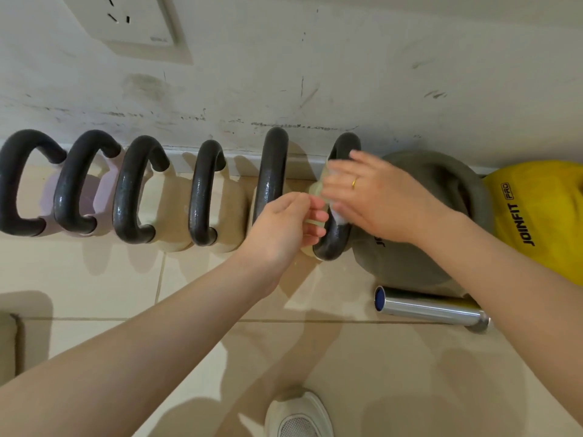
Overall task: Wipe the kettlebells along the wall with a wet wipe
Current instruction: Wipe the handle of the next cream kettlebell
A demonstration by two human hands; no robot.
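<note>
Several kettlebells with black handles stand in a row against the wall. The two at the left are lilac (47, 197), the others cream (170, 209). My right hand (375, 197) presses a white wet wipe (336, 212) onto the black handle (334, 241) of the rightmost cream kettlebell. My left hand (284, 228) is beside that handle, its fingertips curled against the pale body under it. Most of that kettlebell's body is hidden by my hands.
A grey kettlebell (441, 197) and a yellow JOINFIT one (542, 216) sit to the right. A chrome bar end (429, 307) lies on the tiled floor in front of them. A wall socket (132, 23) is above left. My white shoe (299, 417) is below.
</note>
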